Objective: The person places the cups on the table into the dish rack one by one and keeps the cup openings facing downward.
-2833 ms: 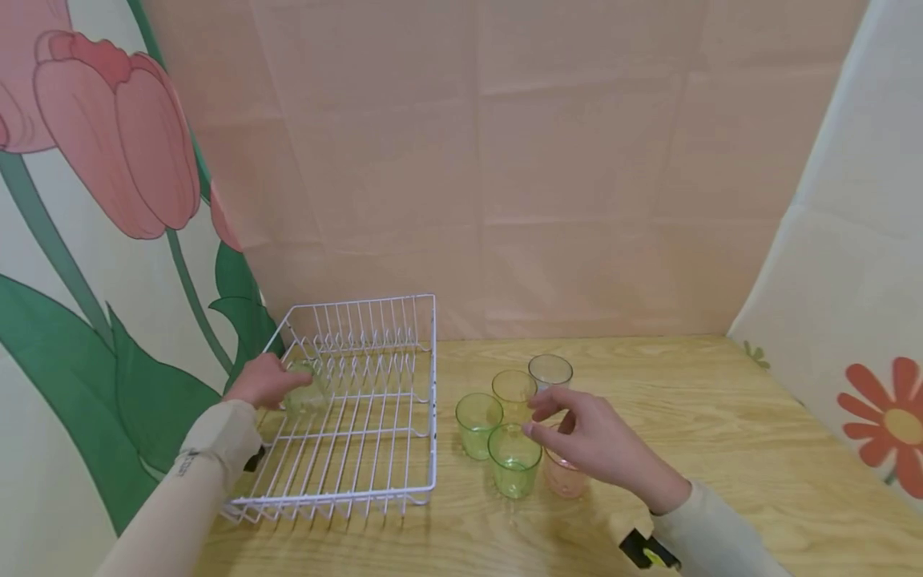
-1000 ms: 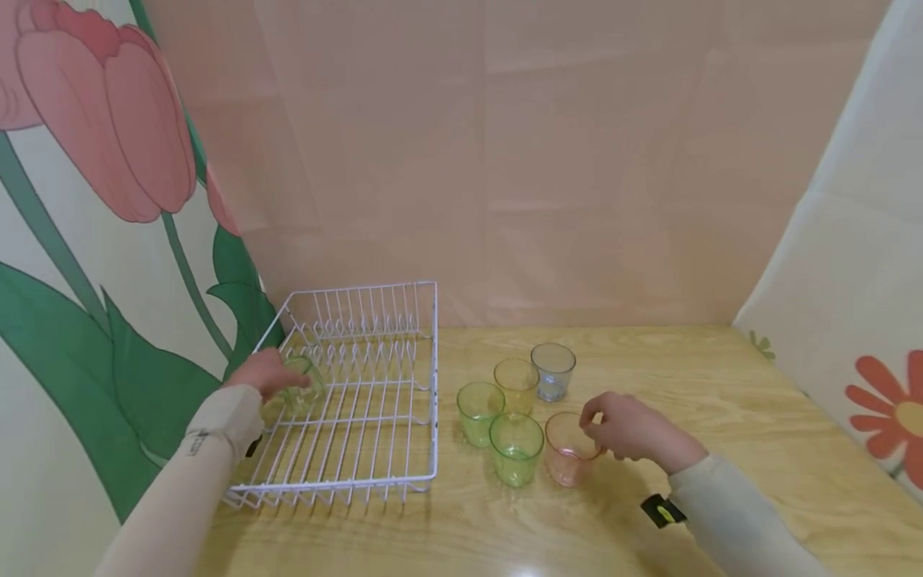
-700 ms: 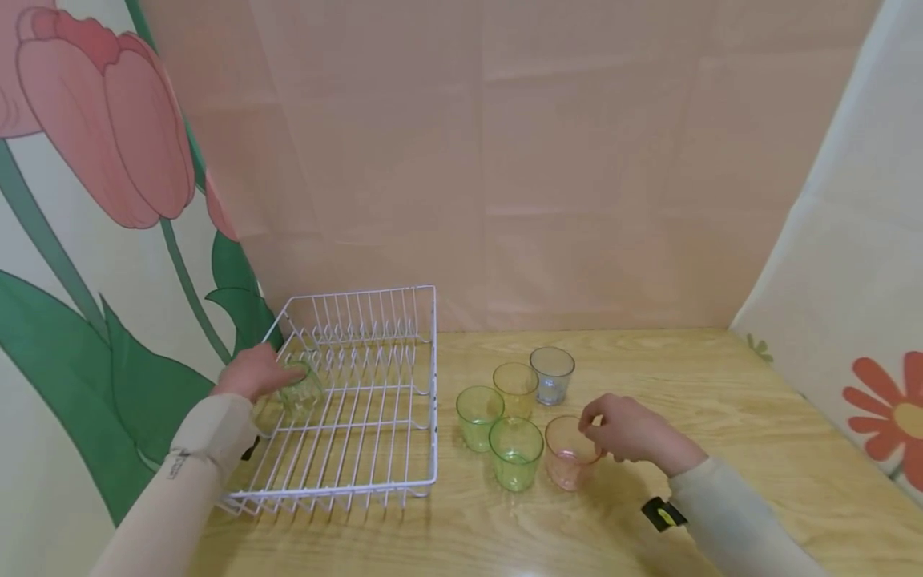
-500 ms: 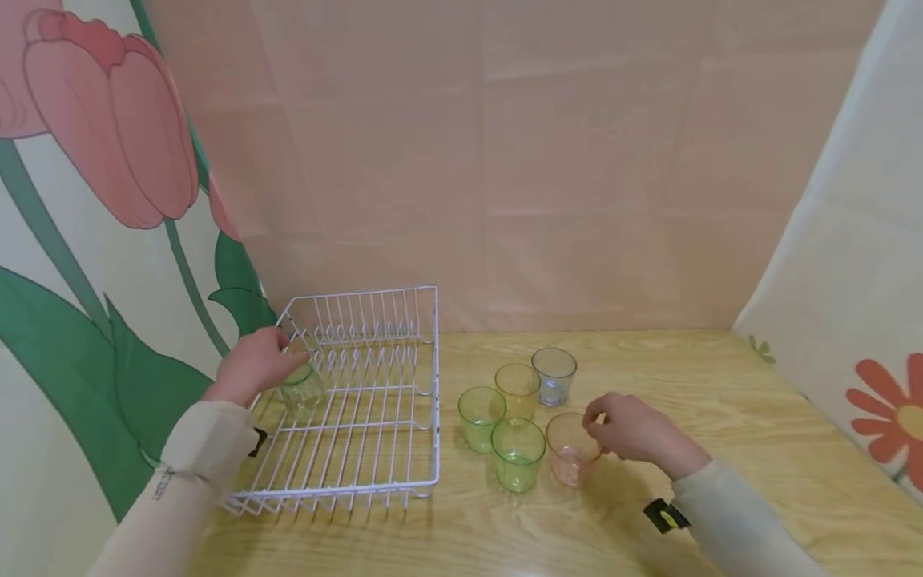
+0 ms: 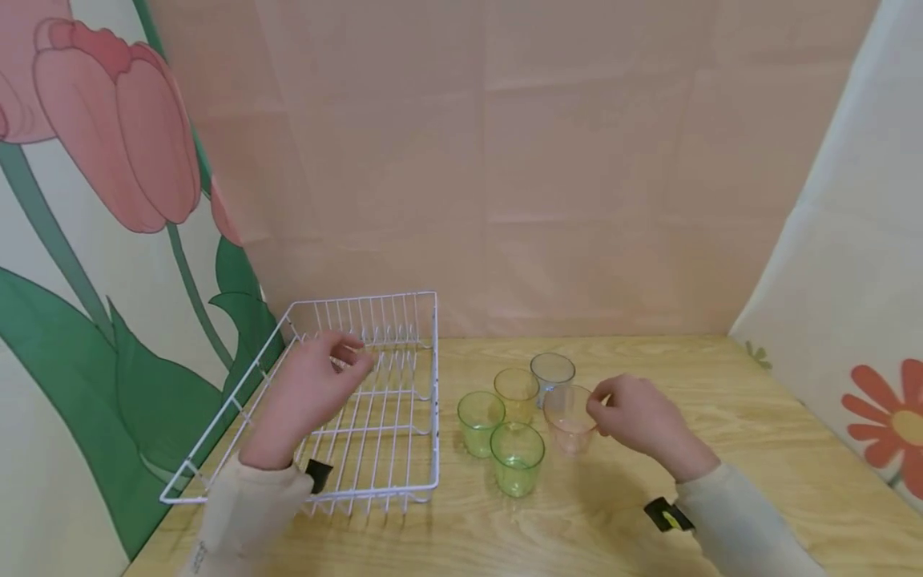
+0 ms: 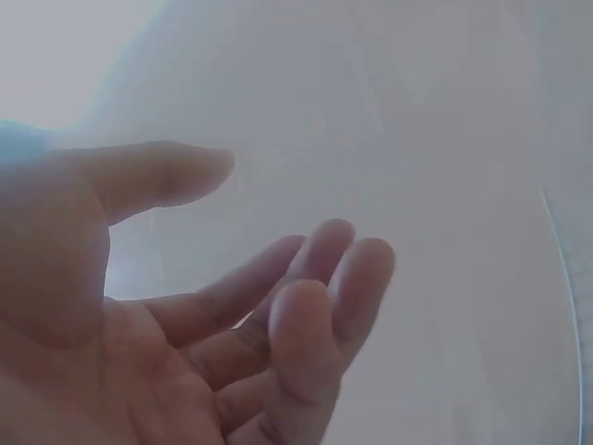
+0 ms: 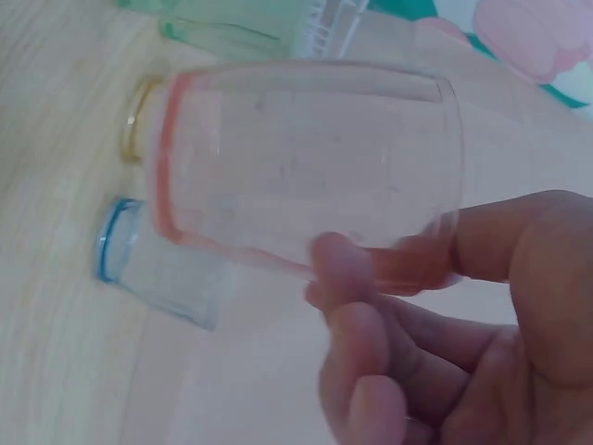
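Observation:
My right hand [image 5: 645, 417] pinches the rim of a pink-tinted glass [image 5: 566, 421] between thumb and fingers. The right wrist view shows its clear side wall and pink base, with the thumb and forefinger at the rim. Over the white wire dish rack [image 5: 437, 409], my left hand [image 5: 310, 393] holds nothing; in the left wrist view its thumb and loosely bent fingers [image 6: 306, 334] stand apart. The rack's left part, where a green glass stood earlier, is hidden behind this hand. Left of the pink glass stand two green glasses [image 5: 517, 465], and behind them an amber-tinted glass [image 5: 513, 393].
A bluish-grey glass [image 5: 552, 369] stands at the back of the group, close behind the pink one. The wooden table [image 5: 692, 377] ends at a pink cloth backdrop [image 5: 577, 200]. Flower-printed sheets [image 5: 108, 240] close off both sides, the left one right beside the rack.
My left hand has let go of the green glass in the rack and moved up and right. The pink glass, gripped by my right hand, has risen off the table.

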